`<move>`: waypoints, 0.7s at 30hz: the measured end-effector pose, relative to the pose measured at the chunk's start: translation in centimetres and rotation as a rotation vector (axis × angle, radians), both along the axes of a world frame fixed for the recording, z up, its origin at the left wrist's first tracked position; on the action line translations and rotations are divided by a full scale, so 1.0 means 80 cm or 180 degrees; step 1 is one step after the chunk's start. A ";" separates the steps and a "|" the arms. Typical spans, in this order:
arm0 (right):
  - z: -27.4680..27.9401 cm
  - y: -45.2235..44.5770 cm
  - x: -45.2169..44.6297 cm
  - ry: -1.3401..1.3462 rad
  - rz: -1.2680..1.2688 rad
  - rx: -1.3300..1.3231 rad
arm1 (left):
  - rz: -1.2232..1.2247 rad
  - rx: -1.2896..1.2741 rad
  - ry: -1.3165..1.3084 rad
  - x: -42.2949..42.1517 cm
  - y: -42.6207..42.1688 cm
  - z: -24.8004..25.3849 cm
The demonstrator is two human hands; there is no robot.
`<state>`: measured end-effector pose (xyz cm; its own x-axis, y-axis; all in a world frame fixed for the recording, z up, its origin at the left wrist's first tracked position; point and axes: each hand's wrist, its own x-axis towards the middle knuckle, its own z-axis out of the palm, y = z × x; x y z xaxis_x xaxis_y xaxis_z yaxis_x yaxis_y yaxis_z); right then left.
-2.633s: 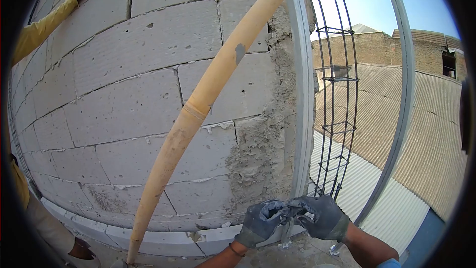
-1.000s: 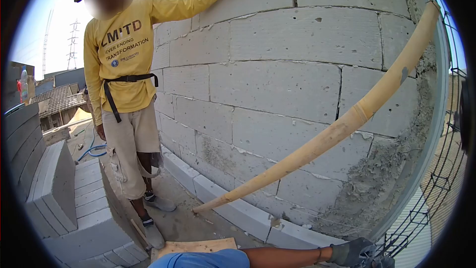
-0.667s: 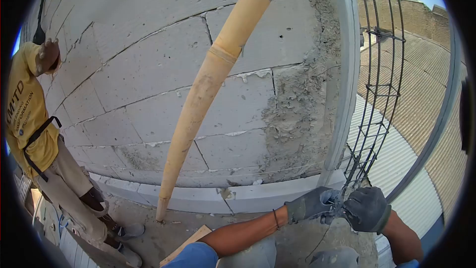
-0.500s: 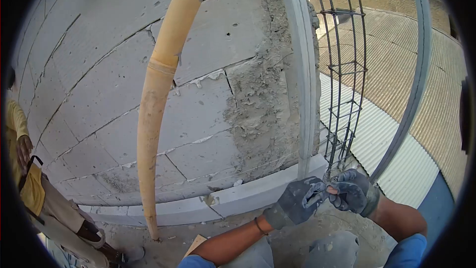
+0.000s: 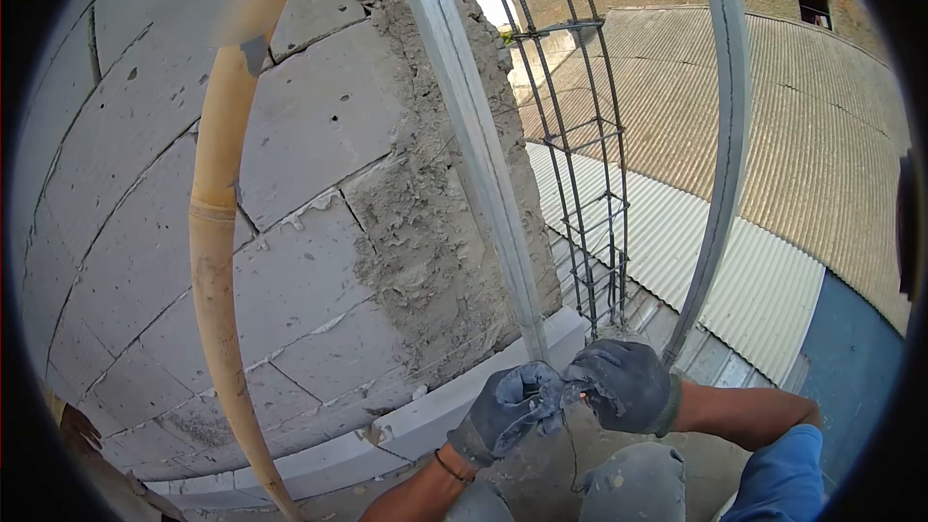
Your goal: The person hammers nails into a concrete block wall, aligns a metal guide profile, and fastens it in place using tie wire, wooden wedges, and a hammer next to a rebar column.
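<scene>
My left hand point(image 5: 507, 408) and my right hand point(image 5: 623, 385), both in dust-stained grey work gloves, meet low in the view with fingers pinched together. A thin dark strand, a string or wire point(image 5: 573, 454), runs between the fingertips and dangles below them. Its upper part is mostly hidden by the gloves. Just beyond my hands stands a rebar cage point(image 5: 580, 203), its dark rods tied by square stirrups. A grey metal channel point(image 5: 474, 135) leans to its left, and another metal channel point(image 5: 727, 126) stands to its right. My hands seem apart from both channels.
A wall of large grey blocks point(image 5: 300, 155) with rough mortar fills the left, crossed by a bamboo pole point(image 5: 215, 261). Pale blocks point(image 5: 425, 430) line its foot. Corrugated roofs point(image 5: 793, 155) lie beyond the edge at right. Another person's hand point(image 5: 79, 428) shows at lower left.
The view has swung right, so wall, pole and rebar cage sit further left, and the other person is mostly out of frame. The strand now hangs visibly below my still-pinched fingers.
</scene>
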<state>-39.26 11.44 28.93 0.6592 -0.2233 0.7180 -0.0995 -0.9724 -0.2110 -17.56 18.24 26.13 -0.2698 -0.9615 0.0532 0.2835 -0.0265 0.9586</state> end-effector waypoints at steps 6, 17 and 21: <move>-0.023 -0.018 0.010 0.0785 -0.0470 0.1585 | 0.1124 -0.2353 -0.2735 -0.011 -0.015 -0.006; -0.016 -0.060 0.009 0.0086 -0.0409 0.1197 | 0.1098 -0.0197 -0.0301 0.000 -0.029 -0.014; -0.026 -0.053 0.020 0.0074 -0.0186 -0.0122 | 0.0981 0.0073 -0.0074 0.001 -0.030 -0.015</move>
<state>-37.70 7.22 26.82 0.6625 -0.2345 0.7115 -0.1607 -0.9721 -0.1707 -17.49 15.86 24.93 0.0339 -0.9990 0.0276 0.2596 0.0355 0.9651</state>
